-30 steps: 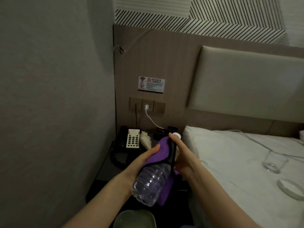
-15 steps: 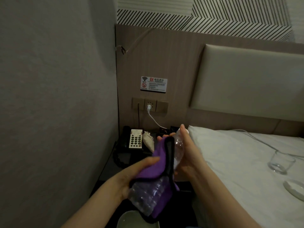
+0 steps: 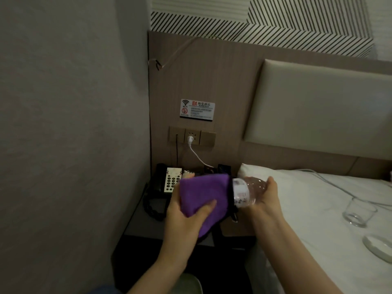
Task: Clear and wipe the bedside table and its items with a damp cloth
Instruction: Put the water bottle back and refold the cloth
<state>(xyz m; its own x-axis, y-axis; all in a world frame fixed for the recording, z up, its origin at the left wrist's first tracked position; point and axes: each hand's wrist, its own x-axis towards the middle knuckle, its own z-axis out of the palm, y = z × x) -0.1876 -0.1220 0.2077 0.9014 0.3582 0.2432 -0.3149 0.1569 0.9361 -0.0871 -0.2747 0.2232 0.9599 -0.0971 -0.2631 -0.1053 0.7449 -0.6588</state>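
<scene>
Wiping at frame centre: plastic bottle (image 3: pixel 248 193) gripped by right hand (image 3: pixel 267 195), purple cloth (image 3: pixel 204 196) clasped around it by left hand (image 3: pixel 186 211); best rotated under steady pressure.

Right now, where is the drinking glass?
The glass stands on the white bed, at the right of the head view, just beyond a small white dish.

Glass (image 3: pixel 359 212) and, seemingly, dish (image 3: pixel 378 247) on bed (image 3: pixel 307 209).
</scene>
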